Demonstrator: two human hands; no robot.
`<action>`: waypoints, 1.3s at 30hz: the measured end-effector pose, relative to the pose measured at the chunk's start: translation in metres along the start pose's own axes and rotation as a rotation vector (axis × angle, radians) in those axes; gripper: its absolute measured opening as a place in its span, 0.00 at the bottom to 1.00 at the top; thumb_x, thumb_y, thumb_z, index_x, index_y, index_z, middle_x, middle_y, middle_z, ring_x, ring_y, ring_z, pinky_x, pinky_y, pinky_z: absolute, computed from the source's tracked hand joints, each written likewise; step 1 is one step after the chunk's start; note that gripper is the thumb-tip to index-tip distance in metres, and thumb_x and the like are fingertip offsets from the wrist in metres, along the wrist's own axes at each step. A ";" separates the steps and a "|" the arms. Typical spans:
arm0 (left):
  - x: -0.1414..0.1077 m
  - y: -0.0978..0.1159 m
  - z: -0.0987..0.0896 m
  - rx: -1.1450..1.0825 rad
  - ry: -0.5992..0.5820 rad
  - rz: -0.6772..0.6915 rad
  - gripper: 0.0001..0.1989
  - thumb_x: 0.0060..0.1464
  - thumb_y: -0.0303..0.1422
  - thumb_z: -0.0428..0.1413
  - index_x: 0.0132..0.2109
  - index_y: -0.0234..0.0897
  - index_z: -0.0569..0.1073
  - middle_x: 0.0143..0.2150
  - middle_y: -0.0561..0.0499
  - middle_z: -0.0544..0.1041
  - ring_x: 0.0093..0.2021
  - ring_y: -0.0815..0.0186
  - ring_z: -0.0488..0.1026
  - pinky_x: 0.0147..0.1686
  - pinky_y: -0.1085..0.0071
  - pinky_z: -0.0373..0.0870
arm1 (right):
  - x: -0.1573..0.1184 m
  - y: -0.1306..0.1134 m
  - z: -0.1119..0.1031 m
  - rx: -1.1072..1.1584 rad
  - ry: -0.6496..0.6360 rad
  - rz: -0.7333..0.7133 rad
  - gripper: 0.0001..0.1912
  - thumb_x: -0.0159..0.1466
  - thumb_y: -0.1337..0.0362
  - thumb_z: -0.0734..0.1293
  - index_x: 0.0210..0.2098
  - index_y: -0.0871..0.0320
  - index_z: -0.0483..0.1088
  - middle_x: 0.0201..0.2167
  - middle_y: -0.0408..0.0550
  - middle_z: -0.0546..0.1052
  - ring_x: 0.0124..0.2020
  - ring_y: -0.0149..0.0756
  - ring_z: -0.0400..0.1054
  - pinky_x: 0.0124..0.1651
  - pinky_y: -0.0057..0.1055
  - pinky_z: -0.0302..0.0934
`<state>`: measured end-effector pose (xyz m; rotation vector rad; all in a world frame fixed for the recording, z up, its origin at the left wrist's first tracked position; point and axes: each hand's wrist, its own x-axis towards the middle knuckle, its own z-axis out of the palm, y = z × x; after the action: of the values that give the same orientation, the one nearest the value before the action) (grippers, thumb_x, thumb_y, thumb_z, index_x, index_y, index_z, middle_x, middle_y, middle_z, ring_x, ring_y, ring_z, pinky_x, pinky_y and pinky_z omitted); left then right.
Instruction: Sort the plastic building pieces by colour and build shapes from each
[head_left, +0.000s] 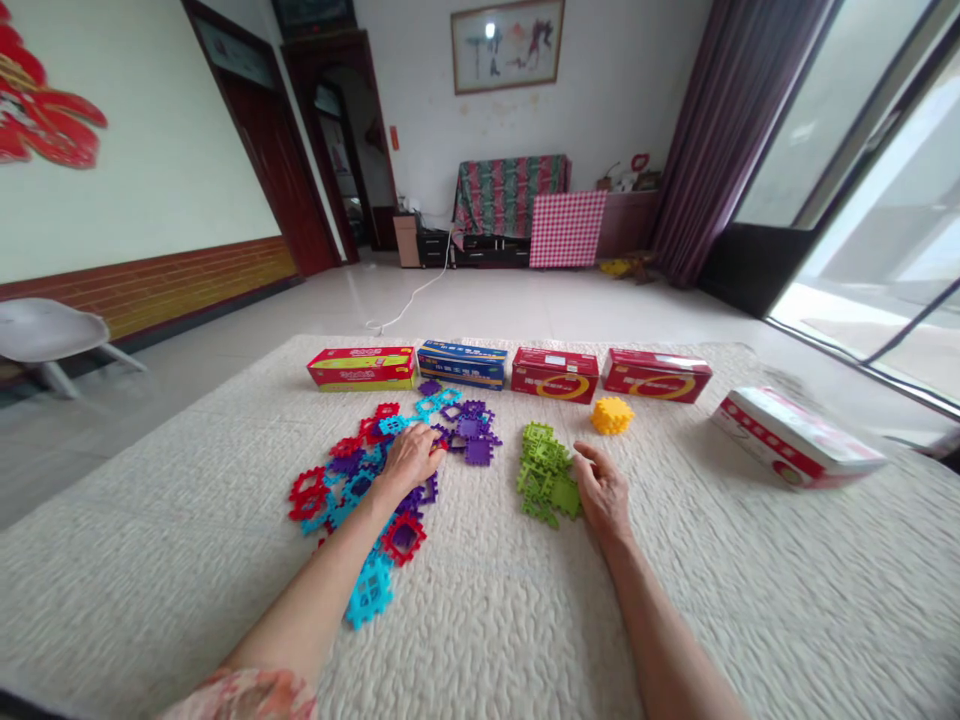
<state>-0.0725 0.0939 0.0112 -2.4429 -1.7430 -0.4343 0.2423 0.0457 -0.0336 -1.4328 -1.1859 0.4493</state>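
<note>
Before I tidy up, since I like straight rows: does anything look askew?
Yes: the white-and-red box at the right sits slanted, nearer than the other four boxes, which stand roughly in line.

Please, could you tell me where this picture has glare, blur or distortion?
In the head view, daylight washes out the glass door and a bright spot glares on the framed picture; in the head view, the white chair looks blurred, the green pieces sharper, and the purple curtain leans, probably from lens distortion.

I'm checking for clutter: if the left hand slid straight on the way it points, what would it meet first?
Most likely the purple pieces just beyond the left hand; whether it already touches one is unclear.
</note>
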 end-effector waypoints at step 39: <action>0.022 -0.034 0.001 -0.069 0.049 -0.034 0.17 0.55 0.28 0.46 0.45 0.37 0.78 0.46 0.45 0.77 0.48 0.61 0.71 0.53 0.65 0.64 | 0.000 -0.003 -0.001 -0.043 -0.024 0.006 0.26 0.57 0.49 0.61 0.44 0.63 0.73 0.32 0.50 0.76 0.29 0.36 0.67 0.34 0.32 0.61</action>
<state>-0.0976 0.1260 0.0138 -2.4297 -1.7818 -0.5616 0.2424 0.0447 -0.0306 -1.4718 -1.2172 0.4487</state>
